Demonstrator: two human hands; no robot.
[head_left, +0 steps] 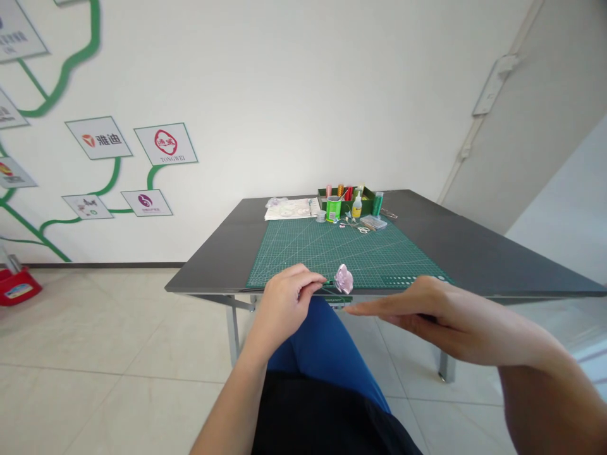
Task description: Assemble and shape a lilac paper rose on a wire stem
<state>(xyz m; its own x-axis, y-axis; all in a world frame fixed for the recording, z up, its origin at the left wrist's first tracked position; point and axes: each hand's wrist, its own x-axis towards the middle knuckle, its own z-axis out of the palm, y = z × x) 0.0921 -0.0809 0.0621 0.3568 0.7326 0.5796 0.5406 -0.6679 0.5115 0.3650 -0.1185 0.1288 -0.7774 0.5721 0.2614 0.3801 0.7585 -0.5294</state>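
A pale pink artificial flower with shiny petals is held just over the near edge of the table. My left hand pinches its dark green stem between thumb and fingers, the bloom pointing right. From the stem a thin green thread runs down to the fingertips of my right hand. That hand's fingers are stretched leftward and pressed together at the tips, closed on the thread's end. The right thumb is mostly hidden beneath.
A green cutting mat covers the middle of the dark table. Towards the back are a box of thread spools, a green can, a glue bottle, white-handled scissors and papers.
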